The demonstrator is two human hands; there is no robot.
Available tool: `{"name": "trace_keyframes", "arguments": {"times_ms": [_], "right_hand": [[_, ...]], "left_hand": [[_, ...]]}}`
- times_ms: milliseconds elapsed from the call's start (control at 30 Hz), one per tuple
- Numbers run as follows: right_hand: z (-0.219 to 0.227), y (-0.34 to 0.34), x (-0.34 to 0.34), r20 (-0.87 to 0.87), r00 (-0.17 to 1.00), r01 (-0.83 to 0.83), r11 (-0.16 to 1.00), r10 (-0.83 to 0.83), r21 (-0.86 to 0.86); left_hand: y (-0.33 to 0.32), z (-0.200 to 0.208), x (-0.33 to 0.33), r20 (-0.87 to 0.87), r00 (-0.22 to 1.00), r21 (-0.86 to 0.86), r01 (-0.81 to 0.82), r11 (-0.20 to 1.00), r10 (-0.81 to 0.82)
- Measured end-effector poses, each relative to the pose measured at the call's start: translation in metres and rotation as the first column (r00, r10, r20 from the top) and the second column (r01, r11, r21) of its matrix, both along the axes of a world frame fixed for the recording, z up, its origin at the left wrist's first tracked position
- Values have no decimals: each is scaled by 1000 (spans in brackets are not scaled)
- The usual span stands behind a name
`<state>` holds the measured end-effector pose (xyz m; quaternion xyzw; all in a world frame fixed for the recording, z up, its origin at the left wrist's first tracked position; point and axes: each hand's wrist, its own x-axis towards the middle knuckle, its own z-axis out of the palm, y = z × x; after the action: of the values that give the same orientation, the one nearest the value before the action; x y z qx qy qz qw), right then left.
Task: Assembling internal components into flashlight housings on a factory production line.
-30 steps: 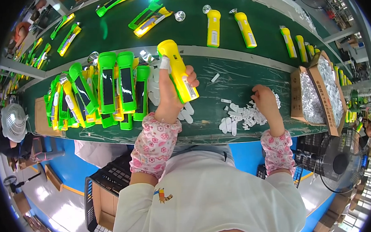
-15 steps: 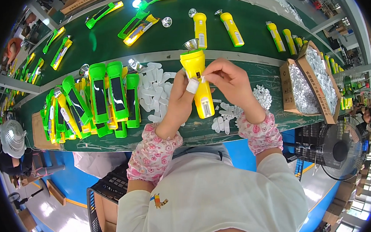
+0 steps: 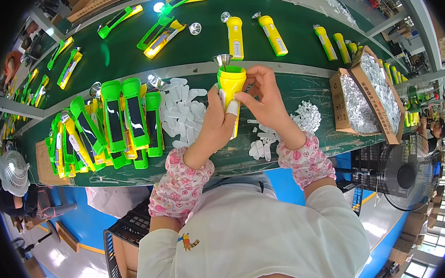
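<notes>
A yellow flashlight [image 3: 232, 81] with a green ring inside its open head is upright in front of me. A silver reflector [image 3: 223, 61] stands above the opening. My left hand [image 3: 215, 120] is wrapped round the body, with a white covering on the thumb. My right hand [image 3: 264, 96] closes on the flashlight from the other side, its thumb pressed to the body and its fingers behind the head. Whether a small white piece lies under that thumb is hidden. White oval plastic pieces [image 3: 182, 113] are heaped beside my left hand; small white parts [image 3: 306, 116] lie right of my right hand.
Green-and-yellow flashlights [image 3: 113, 115] are stacked at the left of the bench. On the green surface beyond lie more yellow flashlights [image 3: 235, 36] and an opened one [image 3: 163, 38]. A cardboard box [image 3: 354, 105] of small parts stands right, near a black fan [image 3: 405, 173].
The flashlight has been turned and tipped, so its open head shows more. My right hand has gone from pinching a small white piece at the slot to gripping the flashlight's side.
</notes>
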<state>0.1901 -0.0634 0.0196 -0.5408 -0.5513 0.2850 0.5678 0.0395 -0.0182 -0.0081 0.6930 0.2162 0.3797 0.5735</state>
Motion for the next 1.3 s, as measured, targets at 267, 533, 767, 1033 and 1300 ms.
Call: {"name": "trace_keyframes", "arguments": {"times_ms": [267, 533, 767, 1033, 1300], "right_hand": [[-7, -15, 7, 36, 994, -92, 976, 101, -198], [-3, -2, 70, 19, 999, -39, 940, 48, -340], [-54, 60, 302, 606, 694, 644, 711, -389, -282], [-24, 75, 218, 897, 104, 616, 736, -430, 281], [-48, 153, 80, 817, 505, 261, 951, -278, 163]], "left_hand": [[16, 7, 20, 335, 942, -549, 209, 810, -16], [71, 22, 77, -35, 993, -278, 99, 955, -113], [279, -16, 32, -799, -111, 593, -308, 744, 591], [308, -8, 22, -823, 88, 556, -76, 828, 561], [290, -4, 32, -860, 370, 341, -98, 935, 352]]}}
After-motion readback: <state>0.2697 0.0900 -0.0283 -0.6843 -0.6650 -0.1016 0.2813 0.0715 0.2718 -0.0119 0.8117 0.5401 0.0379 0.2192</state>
